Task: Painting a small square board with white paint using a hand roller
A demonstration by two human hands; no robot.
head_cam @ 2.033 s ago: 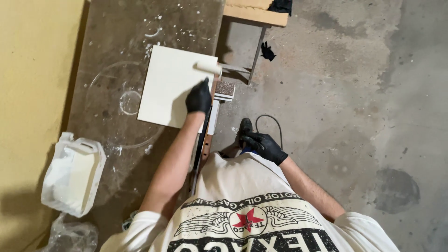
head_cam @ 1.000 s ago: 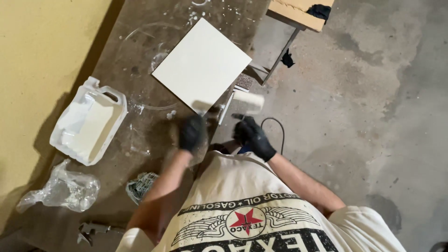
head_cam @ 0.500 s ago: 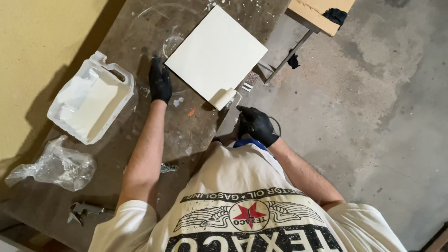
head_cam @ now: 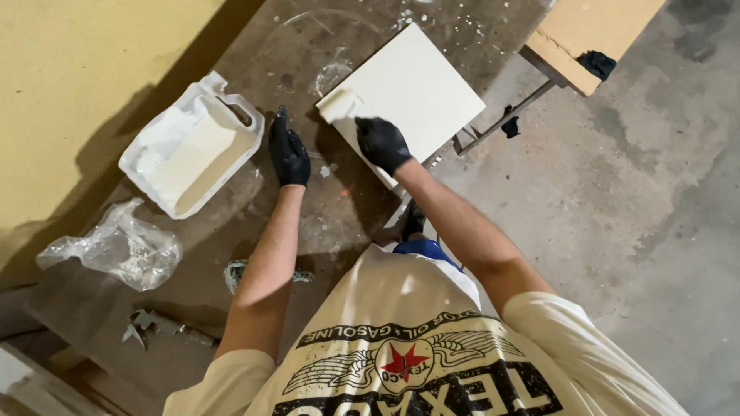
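Left hand: the black-gloved left hand rests flat on the dark worktable, fingers together and pointing away, just beside the cut-open white jug.
Right hand: the black-gloved right hand is curled around a roller handle; I cannot tell the finger detail.
Paint roller: the small white roller lies on the near-left edge of the white square panel, its long axis running left to right, slightly tilted.
Panel: sits cornerwise on the table, one corner pointing away.
Left of the jug: crumpled clear plastic.
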